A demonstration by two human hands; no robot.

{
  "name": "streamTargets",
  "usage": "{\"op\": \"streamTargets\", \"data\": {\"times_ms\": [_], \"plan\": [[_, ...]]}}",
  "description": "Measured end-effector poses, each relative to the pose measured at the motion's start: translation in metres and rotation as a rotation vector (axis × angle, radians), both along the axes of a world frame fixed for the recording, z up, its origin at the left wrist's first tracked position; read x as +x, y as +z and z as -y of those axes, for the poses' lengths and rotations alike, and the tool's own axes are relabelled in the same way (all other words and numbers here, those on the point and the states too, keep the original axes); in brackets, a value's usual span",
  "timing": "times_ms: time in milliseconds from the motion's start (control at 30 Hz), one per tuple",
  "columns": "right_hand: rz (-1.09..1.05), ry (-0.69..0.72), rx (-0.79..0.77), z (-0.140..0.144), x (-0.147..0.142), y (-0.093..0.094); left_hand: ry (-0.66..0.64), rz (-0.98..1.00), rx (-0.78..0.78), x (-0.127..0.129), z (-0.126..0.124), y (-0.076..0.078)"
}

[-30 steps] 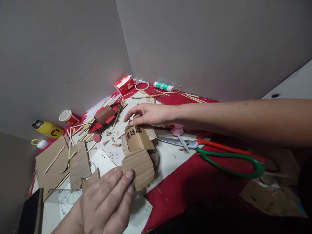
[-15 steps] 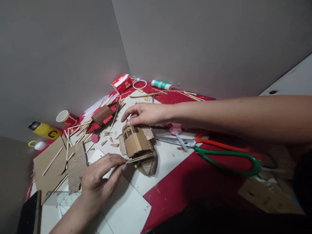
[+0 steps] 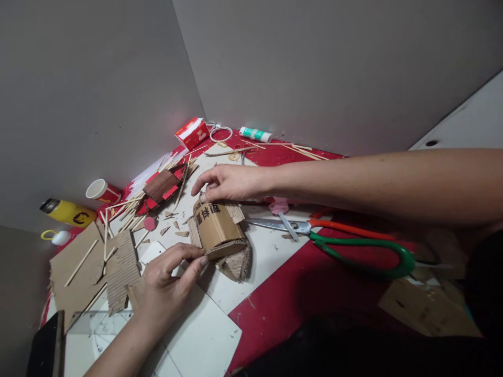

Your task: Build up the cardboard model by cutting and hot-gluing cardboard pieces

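Single head view, close, looking forward-down at cluttered table (image 3: 298,293) corner.

A small brown cardboard model (image 3: 218,230) with black printed characters is sitting tilted, just left of the scissors (image 3: 346,246), corrugated flaps sticking out.

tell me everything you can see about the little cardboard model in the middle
The cardboard model is a small brown corrugated piece bent into a roof-like shape, black printed characters on its top face. It sits on the white board. The left hand pinches a flap at its near edge; the right hand rests fingertips on its far end.
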State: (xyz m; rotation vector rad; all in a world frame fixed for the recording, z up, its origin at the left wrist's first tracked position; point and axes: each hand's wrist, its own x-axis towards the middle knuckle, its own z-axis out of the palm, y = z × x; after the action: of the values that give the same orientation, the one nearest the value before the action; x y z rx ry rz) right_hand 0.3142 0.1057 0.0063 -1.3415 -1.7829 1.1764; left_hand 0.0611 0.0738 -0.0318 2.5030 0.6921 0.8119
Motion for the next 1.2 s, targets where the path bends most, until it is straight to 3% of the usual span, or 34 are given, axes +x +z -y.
{"op": "streamTargets", "data": {"times_ms": [367, 867, 1200], "plan": [[-0.062, -0.054, -0.024, 0.003, -0.004, 0.001, 0.002, 0.052, 0.086, 0.003, 0.004, -0.005], [-0.007, -0.038, 0.057, 0.002, -0.002, -0.003, -0.157, 0.01, 0.235, 0.014, 0.002, 0.002], [0.05, -0.013, 0.073, 0.002, -0.001, -0.002, -0.133, -0.001, 0.131, 0.018, 0.002, 0.003]]}}
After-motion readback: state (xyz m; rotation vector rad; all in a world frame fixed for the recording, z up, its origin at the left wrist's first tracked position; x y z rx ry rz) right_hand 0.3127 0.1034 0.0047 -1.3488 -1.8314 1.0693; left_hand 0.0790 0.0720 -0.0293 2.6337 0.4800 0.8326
